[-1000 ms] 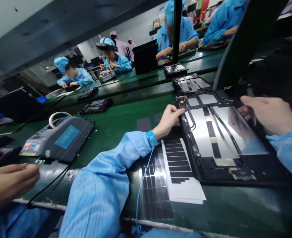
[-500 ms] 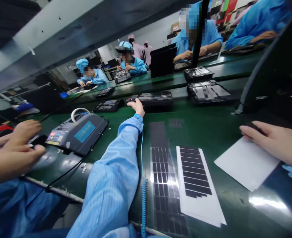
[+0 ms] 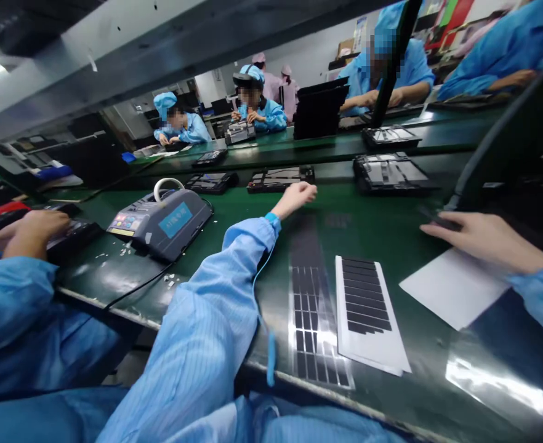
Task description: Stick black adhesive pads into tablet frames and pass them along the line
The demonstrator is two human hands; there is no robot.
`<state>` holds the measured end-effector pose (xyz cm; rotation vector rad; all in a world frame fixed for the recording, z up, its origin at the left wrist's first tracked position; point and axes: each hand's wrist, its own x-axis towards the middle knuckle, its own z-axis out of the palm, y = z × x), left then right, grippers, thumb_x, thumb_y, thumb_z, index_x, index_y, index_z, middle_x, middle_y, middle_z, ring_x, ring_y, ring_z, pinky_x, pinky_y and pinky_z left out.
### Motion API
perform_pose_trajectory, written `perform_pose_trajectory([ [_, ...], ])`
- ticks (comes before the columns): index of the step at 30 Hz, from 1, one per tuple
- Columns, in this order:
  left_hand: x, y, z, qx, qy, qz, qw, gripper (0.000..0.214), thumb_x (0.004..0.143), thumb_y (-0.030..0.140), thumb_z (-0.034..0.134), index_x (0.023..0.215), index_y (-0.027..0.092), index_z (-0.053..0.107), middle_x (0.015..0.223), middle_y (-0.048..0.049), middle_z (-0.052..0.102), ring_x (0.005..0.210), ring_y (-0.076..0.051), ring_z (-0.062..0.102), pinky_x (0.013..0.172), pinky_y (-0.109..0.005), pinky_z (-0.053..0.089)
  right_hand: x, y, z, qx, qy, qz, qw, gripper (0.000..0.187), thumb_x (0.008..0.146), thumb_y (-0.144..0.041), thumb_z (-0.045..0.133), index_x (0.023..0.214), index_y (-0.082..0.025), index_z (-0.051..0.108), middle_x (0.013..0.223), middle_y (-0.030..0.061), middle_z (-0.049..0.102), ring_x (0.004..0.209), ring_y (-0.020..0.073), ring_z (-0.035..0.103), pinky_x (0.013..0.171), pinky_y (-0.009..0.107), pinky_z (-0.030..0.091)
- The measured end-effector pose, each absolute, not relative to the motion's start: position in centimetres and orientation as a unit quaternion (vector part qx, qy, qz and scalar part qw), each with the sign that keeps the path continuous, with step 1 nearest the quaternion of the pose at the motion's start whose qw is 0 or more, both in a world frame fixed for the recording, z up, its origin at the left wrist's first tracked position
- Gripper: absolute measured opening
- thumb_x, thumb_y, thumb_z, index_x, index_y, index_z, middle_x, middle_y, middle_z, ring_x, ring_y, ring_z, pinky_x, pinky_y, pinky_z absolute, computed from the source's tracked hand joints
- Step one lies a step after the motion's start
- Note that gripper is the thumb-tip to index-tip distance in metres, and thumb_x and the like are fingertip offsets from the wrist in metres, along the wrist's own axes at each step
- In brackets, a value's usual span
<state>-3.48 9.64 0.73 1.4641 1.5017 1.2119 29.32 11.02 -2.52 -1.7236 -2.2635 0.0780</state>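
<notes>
My left hand (image 3: 297, 198), a blue band at its wrist, hovers over the green bench just in front of a flat black device (image 3: 281, 177). Its fingers are curled together and no object shows in them. At the right, my right hand (image 3: 479, 239) grips a slim dark object (image 3: 444, 223), blurred, between thumb and fingers. Beneath that hand lies a white sheet (image 3: 454, 292). Between my hands are a white sheet with black strips (image 3: 366, 298) and a clear sheet of black rectangular pieces (image 3: 317, 332).
A grey tape dispenser (image 3: 165, 221) stands left of my arm. Another person's hands (image 3: 36, 234) work at far left. More open devices (image 3: 389, 172) line the back of the bench. A slanted dark post (image 3: 488, 135) rises at right. Co-workers sit opposite.
My left hand has come away from the black device's left end and moved right, fingers curling in. My right hand has lifted off the white sheet slightly. The view has shifted.
</notes>
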Motion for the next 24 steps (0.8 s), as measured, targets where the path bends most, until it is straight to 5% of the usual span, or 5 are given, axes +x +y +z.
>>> perform_pose_trajectory([
  [3,0.8,4.6,0.5,0.695,0.494,0.366,0.373,0.015,0.072,0.028,0.067,0.075,0.014,0.063,0.078,-0.0017,0.066,0.078,-0.013,0.06,0.081,-0.024,0.044,27.0,12.6,0.3,-0.576,-0.812,0.015,0.091,0.019,0.08,-0.029,0.058,0.084,-0.012,0.065,0.088,0.0129,0.065,0.082,0.022,0.058,0.075,0.029,0.039],
  [8,3.6,-1.7,-2.0,0.908,0.365,0.13,0.156,0.047,0.086,0.04,0.047,0.123,0.011,0.046,0.135,-0.0156,0.043,0.125,-0.028,0.035,0.106,-0.044,0.026,25.1,16.2,1.4,-0.611,-0.782,0.035,0.117,0.03,0.086,-0.029,0.048,0.107,-0.012,0.061,0.107,0.0134,0.06,0.095,0.0195,0.055,0.082,0.027,0.037],
  [14,3.9,-2.2,-2.8,0.91,0.389,0.101,0.103,0.05,0.089,0.043,0.038,0.13,0.014,0.039,0.138,-0.0111,0.041,0.125,-0.027,0.033,0.107,-0.044,0.025,24.1,19.0,-0.3,-0.72,-0.67,0.059,0.168,0.053,0.076,-0.025,0.062,0.12,0.002,0.049,0.119,0.0279,0.049,0.104,0.0287,0.054,0.085,0.037,0.043],
  [24,3.8,-2.0,-2.5,0.905,0.389,0.122,0.121,0.048,0.088,0.042,0.041,0.129,0.017,0.04,0.135,-0.0083,0.044,0.122,-0.027,0.035,0.104,-0.044,0.029,24.0,21.4,-2.5,-0.684,-0.659,0.14,0.279,0.069,0.057,-0.045,0.077,0.107,-0.004,0.055,0.111,0.0261,0.054,0.108,0.0394,0.051,0.089,0.045,0.041],
])
